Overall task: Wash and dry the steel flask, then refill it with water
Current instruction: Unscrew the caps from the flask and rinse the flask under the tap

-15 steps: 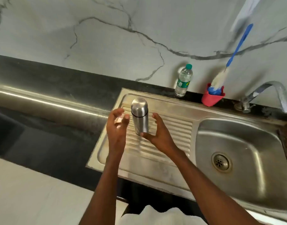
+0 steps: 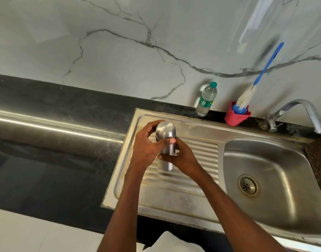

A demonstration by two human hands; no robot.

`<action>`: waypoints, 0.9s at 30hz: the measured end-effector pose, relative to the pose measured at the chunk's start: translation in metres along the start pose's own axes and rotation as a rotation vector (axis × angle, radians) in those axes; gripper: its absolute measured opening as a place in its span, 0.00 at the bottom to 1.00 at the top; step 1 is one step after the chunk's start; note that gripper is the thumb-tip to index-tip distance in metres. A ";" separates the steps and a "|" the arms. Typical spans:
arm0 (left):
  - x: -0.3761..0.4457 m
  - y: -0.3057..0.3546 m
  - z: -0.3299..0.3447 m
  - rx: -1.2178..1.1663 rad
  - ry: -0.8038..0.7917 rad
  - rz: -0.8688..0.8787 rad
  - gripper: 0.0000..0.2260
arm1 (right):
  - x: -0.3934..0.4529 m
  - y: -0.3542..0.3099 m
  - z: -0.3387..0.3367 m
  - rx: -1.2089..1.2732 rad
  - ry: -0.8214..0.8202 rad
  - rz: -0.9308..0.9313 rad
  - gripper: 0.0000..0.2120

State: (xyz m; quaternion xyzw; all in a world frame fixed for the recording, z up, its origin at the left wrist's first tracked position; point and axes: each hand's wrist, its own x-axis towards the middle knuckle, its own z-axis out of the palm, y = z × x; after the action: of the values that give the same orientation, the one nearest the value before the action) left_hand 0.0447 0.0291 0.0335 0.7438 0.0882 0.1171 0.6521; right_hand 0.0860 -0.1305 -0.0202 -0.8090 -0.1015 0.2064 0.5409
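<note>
Ribbed drainboard [image 2: 201,153] left of sink basin [image 2: 265,179]: steel flask [image 2: 166,142] upright over it, long axis vertical, cap up. Left hand [image 2: 147,148] and right hand [image 2: 183,157] wrapped round flask body.

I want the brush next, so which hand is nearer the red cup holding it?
Right. The right hand grips the steel flask on the side toward the red cup; the left hand grips its far side.
</note>
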 end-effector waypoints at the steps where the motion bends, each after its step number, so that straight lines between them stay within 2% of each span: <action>1: 0.001 0.005 -0.001 -0.053 -0.004 -0.010 0.26 | -0.006 -0.005 -0.008 -0.006 -0.027 -0.013 0.33; 4: 0.005 0.020 -0.001 -0.211 -0.047 -0.078 0.28 | -0.026 -0.026 -0.034 0.064 -0.145 -0.006 0.27; 6: 0.006 0.032 0.006 -0.358 -0.156 -0.106 0.26 | -0.042 -0.036 -0.048 0.152 -0.210 0.008 0.25; 8: 0.006 0.040 0.019 -0.499 -0.294 -0.120 0.22 | -0.056 -0.042 -0.060 0.235 -0.239 0.037 0.25; 11: 0.004 0.046 0.045 -0.532 -0.345 -0.126 0.22 | -0.070 -0.043 -0.076 0.235 -0.227 0.081 0.24; 15: -0.007 0.047 0.084 -0.510 -0.297 -0.125 0.16 | -0.086 -0.030 -0.097 0.228 -0.121 0.117 0.24; 21: -0.022 0.053 0.144 -0.482 -0.221 -0.105 0.14 | -0.106 -0.008 -0.143 0.206 -0.070 0.071 0.23; 23: -0.026 0.058 0.165 -0.452 -0.161 -0.112 0.16 | -0.110 0.000 -0.156 0.099 0.009 0.030 0.25; 27: -0.034 0.070 0.212 -0.346 0.087 -0.184 0.22 | -0.112 0.015 -0.175 -0.339 0.314 -0.012 0.30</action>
State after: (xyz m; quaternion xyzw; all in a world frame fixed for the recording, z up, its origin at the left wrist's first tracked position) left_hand 0.0715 -0.1909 0.0746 0.6036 0.1625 0.1027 0.7738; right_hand 0.0626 -0.3258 0.0490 -0.9099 -0.0543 0.0547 0.4075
